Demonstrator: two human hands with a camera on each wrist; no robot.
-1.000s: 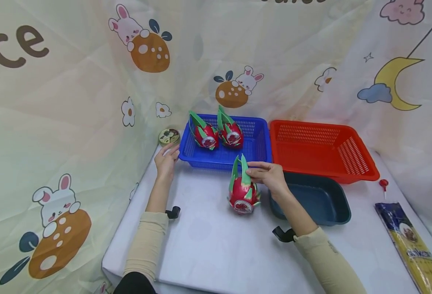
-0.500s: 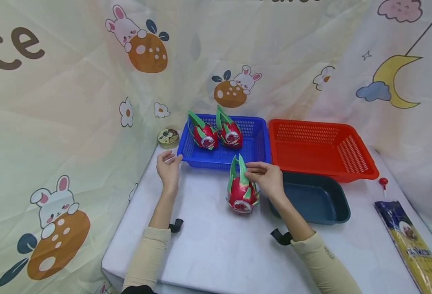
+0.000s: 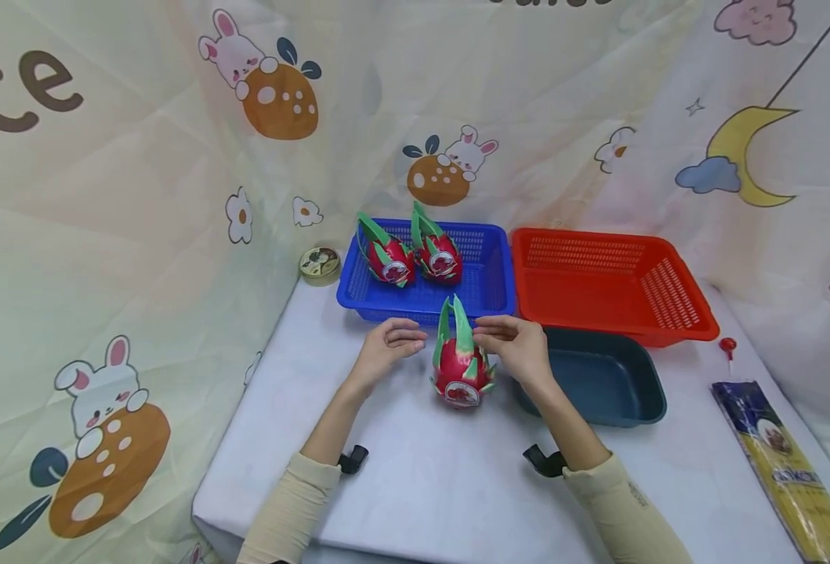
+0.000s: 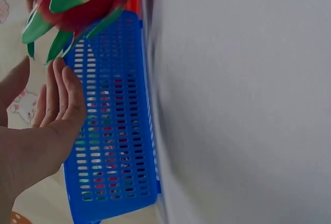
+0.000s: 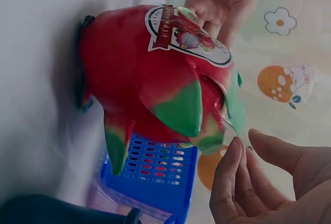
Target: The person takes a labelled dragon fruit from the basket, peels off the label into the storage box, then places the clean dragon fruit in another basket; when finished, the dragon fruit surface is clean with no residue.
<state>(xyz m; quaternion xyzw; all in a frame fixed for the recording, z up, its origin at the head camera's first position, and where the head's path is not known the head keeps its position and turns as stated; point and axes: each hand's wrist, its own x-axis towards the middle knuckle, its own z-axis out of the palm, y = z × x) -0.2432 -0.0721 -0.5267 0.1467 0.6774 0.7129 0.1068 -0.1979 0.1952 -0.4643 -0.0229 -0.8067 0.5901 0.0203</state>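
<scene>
A red dragon fruit (image 3: 461, 376) with green leaves and an oval label stands on the white table, in front of the blue basket. My right hand (image 3: 516, 348) is just right of its tall leaves. In the right wrist view that hand's thumb and fingertips (image 5: 235, 149) are a little apart, right at a leaf tip. My left hand (image 3: 386, 352) is on the fruit's other side, fingers relaxed and holding nothing. The left wrist view shows its fingers (image 4: 64, 92) just below the leaves. Two more dragon fruits, left (image 3: 389, 262) and right (image 3: 440, 258), lie in the blue basket.
The blue basket (image 3: 488, 298) adjoins a red basket (image 3: 591, 309) on its right. A dark teal tub (image 3: 650, 392) sits in front of the red one. Farther right are a red lollipop (image 3: 728, 345) and a yellow-blue packet (image 3: 788, 470). A round tin (image 3: 320, 266) stands at back left.
My left hand has left the blue basket's left corner and come right and nearer, up to the dragon fruit. The right hand and the fruit have stayed nearly in place.
</scene>
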